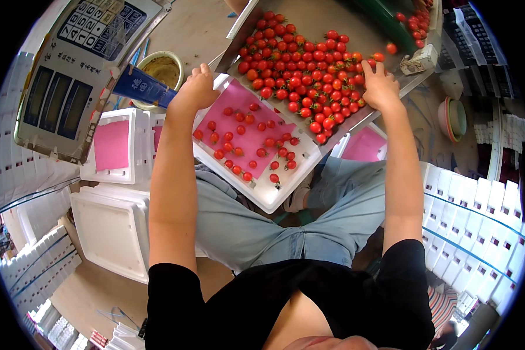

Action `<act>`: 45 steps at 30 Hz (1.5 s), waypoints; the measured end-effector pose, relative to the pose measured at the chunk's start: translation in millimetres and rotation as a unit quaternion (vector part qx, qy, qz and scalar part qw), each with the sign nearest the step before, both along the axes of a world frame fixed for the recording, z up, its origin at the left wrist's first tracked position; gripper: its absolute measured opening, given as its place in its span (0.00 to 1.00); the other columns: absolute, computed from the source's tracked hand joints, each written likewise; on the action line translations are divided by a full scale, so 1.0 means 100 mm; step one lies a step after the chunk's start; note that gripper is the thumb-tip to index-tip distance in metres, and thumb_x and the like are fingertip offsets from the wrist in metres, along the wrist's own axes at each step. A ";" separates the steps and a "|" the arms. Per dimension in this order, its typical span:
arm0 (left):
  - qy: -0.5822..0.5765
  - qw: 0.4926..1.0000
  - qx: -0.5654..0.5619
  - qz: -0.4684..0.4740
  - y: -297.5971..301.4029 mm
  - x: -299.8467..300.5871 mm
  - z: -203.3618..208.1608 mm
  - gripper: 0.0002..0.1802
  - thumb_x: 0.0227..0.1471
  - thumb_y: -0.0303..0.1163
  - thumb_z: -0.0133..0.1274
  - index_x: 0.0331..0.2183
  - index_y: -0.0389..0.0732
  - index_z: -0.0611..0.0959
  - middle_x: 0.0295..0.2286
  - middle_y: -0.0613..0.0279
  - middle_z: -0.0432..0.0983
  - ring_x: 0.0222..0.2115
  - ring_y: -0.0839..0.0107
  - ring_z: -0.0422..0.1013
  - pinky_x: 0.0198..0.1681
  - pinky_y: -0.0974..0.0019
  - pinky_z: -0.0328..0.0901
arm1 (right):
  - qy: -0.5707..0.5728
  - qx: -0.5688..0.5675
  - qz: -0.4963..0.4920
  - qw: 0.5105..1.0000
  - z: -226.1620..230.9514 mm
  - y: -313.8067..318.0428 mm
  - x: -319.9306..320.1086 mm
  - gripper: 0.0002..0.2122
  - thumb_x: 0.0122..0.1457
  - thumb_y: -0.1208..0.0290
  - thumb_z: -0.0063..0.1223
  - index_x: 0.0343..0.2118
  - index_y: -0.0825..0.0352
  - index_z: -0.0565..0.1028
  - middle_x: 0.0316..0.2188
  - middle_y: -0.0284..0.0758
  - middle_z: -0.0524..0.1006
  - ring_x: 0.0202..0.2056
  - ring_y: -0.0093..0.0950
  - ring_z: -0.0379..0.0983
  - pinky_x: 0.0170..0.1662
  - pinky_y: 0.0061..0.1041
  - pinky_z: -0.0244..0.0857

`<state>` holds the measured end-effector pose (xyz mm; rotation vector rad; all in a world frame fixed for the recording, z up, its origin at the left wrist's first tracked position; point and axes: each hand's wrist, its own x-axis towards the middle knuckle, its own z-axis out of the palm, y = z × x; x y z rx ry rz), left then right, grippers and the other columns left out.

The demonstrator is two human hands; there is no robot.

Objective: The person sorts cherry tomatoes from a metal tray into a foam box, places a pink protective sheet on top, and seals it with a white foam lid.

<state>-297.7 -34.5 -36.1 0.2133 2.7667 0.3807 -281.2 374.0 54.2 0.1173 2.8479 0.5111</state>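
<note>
A white foam box (pixel 268 198) tilts over my lap, lined with a pink sheet and holding scattered cherry tomatoes (pixel 240 130). At its far left corner my left hand (pixel 197 88) is closed on the rim, fingers curled. Beyond the box, a metal chute (pixel 359 122) carries a thick spread of red cherry tomatoes (pixel 309 67) down to the box's far right edge. My right hand (pixel 382 87) rests at the right side of this spread, fingers apart, the tips touching tomatoes near the chute's side wall. No tomato shows gripped in it.
A scale with keypad and displays (pixel 70 76) stands at the left, near a round bucket (pixel 162 69). Pink-lined white boxes (pixel 114 146) and stacked lids (pixel 108 227) sit below it. More white boxes (pixel 472 221) are piled at the right, with nested bowls (pixel 452 119) farther back.
</note>
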 end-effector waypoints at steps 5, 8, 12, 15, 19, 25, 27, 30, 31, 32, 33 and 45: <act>-0.022 1.000 -0.021 -0.003 0.07 -0.03 0.07 0.48 0.49 0.40 0.60 0.60 0.24 0.55 0.52 0.29 0.64 0.55 0.41 0.66 0.56 0.55 0.65 | -0.004 -0.104 0.002 0.995 -0.09 -0.11 0.15 0.39 0.48 0.77 0.59 0.65 0.51 0.57 0.59 0.46 0.57 0.56 0.56 0.64 0.56 0.51 0.64; -0.031 0.999 -0.024 0.000 0.07 -0.03 0.09 0.47 0.50 0.40 0.60 0.60 0.24 0.55 0.53 0.30 0.63 0.55 0.42 0.66 0.56 0.55 0.65 | 0.008 -0.138 0.031 0.990 -0.20 -0.17 0.23 0.40 0.46 0.77 0.60 0.65 0.52 0.57 0.59 0.47 0.57 0.55 0.58 0.63 0.57 0.49 0.65; -0.023 1.000 -0.021 0.002 0.09 -0.01 0.09 0.47 0.50 0.40 0.60 0.60 0.25 0.55 0.54 0.30 0.63 0.55 0.42 0.65 0.56 0.54 0.65 | 0.004 -0.175 0.049 0.983 -0.25 -0.25 0.33 0.43 0.45 0.75 0.64 0.66 0.56 0.55 0.58 0.50 0.56 0.53 0.60 0.64 0.56 0.46 0.66; -0.031 0.999 -0.023 0.006 0.08 -0.02 0.10 0.44 0.50 0.40 0.59 0.59 0.25 0.57 0.54 0.31 0.63 0.55 0.42 0.66 0.56 0.54 0.65 | -0.013 -0.206 0.042 0.978 -0.24 -0.38 0.39 0.44 0.44 0.72 0.68 0.66 0.57 0.55 0.58 0.50 0.56 0.52 0.59 0.66 0.56 0.46 0.66; -0.029 0.999 -0.023 0.004 0.09 -0.03 0.09 0.40 0.51 0.39 0.58 0.56 0.25 0.60 0.54 0.32 0.63 0.54 0.41 0.66 0.56 0.53 0.65 | -0.005 -0.235 0.050 0.971 -0.30 -0.47 0.47 0.44 0.45 0.71 0.68 0.66 0.59 0.55 0.57 0.51 0.57 0.50 0.58 0.67 0.55 0.46 0.67; -0.033 0.999 -0.021 0.013 0.10 -0.05 0.06 0.40 0.50 0.40 0.59 0.55 0.27 0.61 0.54 0.34 0.64 0.54 0.42 0.66 0.56 0.52 0.65 | 0.005 -0.243 0.062 0.968 -0.36 -0.57 0.57 0.43 0.46 0.70 0.68 0.65 0.61 0.55 0.56 0.53 0.57 0.49 0.58 0.69 0.54 0.45 0.67; -0.033 0.999 -0.020 0.017 0.08 -0.04 0.04 0.41 0.50 0.41 0.59 0.56 0.28 0.60 0.55 0.35 0.64 0.55 0.42 0.66 0.56 0.52 0.65 | 0.004 -0.231 0.065 0.971 -0.40 -0.62 0.61 0.43 0.46 0.70 0.68 0.65 0.62 0.55 0.56 0.53 0.58 0.48 0.59 0.69 0.54 0.45 0.67; -0.036 0.999 -0.022 0.020 0.06 -0.05 0.04 0.42 0.50 0.41 0.60 0.56 0.28 0.60 0.55 0.35 0.63 0.55 0.43 0.66 0.56 0.51 0.65 | 0.002 -0.249 0.072 0.966 -0.45 -0.69 0.66 0.43 0.46 0.69 0.67 0.65 0.65 0.54 0.54 0.55 0.59 0.46 0.58 0.70 0.51 0.46 0.69; -0.038 0.999 -0.024 0.018 0.08 -0.05 0.04 0.42 0.50 0.41 0.60 0.57 0.28 0.60 0.55 0.35 0.63 0.55 0.43 0.66 0.56 0.51 0.65 | 0.002 -0.245 0.065 0.967 -0.41 -0.75 0.71 0.44 0.46 0.68 0.68 0.65 0.65 0.54 0.54 0.54 0.59 0.46 0.57 0.70 0.52 0.44 0.68; -0.039 0.999 -0.026 0.017 0.08 -0.05 0.04 0.42 0.50 0.41 0.60 0.57 0.28 0.60 0.55 0.35 0.63 0.55 0.43 0.66 0.56 0.51 0.65 | 0.002 -0.243 0.059 0.968 -0.36 -0.82 0.77 0.44 0.46 0.68 0.68 0.65 0.64 0.54 0.54 0.54 0.59 0.47 0.55 0.70 0.52 0.42 0.67; -0.038 0.999 -0.030 0.011 0.08 -0.06 0.03 0.42 0.51 0.41 0.60 0.57 0.28 0.59 0.54 0.34 0.63 0.54 0.43 0.67 0.56 0.52 0.66 | -0.020 -0.282 0.045 0.958 -0.37 -0.85 0.78 0.44 0.46 0.68 0.67 0.65 0.65 0.54 0.54 0.54 0.59 0.48 0.55 0.69 0.53 0.42 0.67; -0.029 0.999 -0.012 0.015 0.07 -0.01 0.08 0.39 0.53 0.38 0.57 0.57 0.26 0.59 0.52 0.35 0.65 0.52 0.42 0.68 0.53 0.51 0.67 | 0.125 -0.216 0.130 0.960 -0.08 -0.74 0.63 0.31 0.50 0.71 0.62 0.59 0.59 0.64 0.52 0.39 0.66 0.48 0.46 0.71 0.47 0.43 0.73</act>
